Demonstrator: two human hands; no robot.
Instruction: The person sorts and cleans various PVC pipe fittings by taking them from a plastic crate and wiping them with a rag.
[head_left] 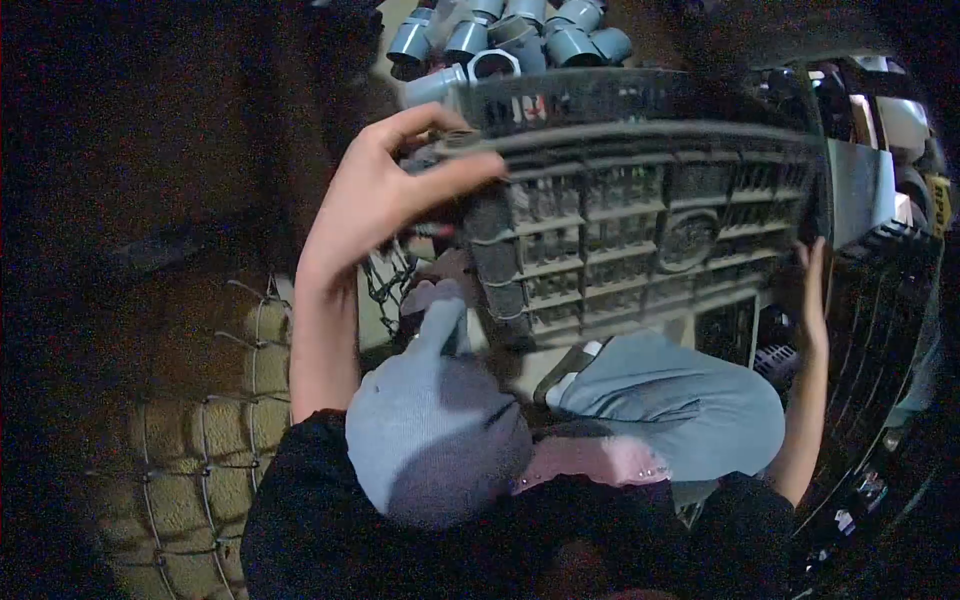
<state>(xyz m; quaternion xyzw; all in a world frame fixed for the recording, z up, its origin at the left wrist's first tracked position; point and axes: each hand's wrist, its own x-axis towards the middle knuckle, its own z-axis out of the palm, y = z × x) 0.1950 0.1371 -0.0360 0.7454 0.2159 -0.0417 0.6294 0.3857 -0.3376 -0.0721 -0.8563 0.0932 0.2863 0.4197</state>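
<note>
A dark slatted plastic crate is held up in front of me, tilted with one latticed side facing me, and it is blurred by motion. My left hand grips its upper left corner, thumb along the near side and fingers over the rim. At the crate's right end, my right hand holds the edge, with some of its fingers hidden. What the crate contains, if anything, cannot be made out.
Several grey plastic pipe fittings are grouped beyond the crate. A wire grid over yellowish padding lies at left. Boxes and a light grey panel stand at right. My bent legs are under the crate.
</note>
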